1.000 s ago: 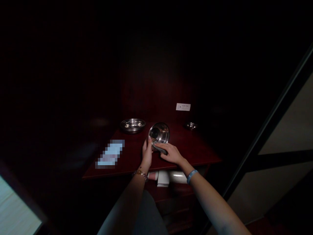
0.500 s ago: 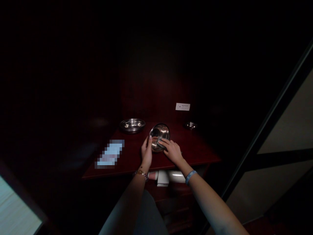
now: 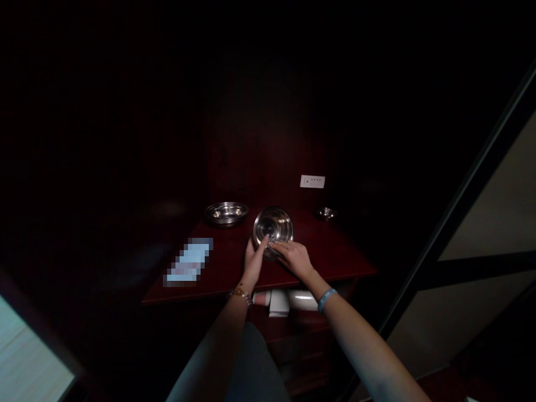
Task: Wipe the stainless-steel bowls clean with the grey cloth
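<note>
Shiny round stainless-steel bowl: one, tilted, mouth towards me, at the middle of the dark-red wooden tabletop; whether it touches the wood, I cannot tell. My left hand: clamped on its near-left rim, thumb inside. My right hand: fingers together over the near-right rim; whether they grip anything, I cannot tell. Wide, shallow, shiny metal dish: behind, to the left. Small shiny metal bowl: behind, to the right. White rectangular wall socket: above the tabletop.
</note>
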The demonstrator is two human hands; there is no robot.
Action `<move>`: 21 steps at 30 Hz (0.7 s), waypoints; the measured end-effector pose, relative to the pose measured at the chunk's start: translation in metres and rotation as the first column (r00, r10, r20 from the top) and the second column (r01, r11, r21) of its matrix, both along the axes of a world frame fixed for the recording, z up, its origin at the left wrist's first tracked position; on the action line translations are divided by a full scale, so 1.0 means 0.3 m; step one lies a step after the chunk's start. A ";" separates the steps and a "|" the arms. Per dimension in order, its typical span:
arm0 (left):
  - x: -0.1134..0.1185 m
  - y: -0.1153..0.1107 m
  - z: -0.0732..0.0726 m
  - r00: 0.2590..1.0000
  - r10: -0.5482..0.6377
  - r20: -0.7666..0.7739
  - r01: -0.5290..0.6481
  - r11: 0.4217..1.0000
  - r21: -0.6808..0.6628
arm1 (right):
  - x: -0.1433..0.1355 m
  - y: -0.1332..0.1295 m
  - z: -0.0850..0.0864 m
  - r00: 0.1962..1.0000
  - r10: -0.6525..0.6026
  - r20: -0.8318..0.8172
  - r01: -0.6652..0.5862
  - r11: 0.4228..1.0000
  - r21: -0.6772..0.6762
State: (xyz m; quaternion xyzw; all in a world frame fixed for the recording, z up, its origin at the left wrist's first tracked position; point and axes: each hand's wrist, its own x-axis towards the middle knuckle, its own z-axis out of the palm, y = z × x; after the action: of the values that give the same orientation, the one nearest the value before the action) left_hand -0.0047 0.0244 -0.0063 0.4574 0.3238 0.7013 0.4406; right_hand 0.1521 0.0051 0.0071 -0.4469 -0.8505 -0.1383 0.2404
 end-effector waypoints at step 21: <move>0.011 0.052 -0.065 0.965 0.139 -0.221 -0.146 0.989 -0.019 | -0.020 0.007 0.004 0.985 0.104 -0.138 -0.128 0.975 -0.179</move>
State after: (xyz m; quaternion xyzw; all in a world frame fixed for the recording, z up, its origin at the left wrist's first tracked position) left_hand -0.0014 0.0400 -0.0257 0.4998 0.4146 0.6707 0.3586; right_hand 0.1460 0.0072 0.0083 -0.4249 -0.8673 -0.0145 0.2590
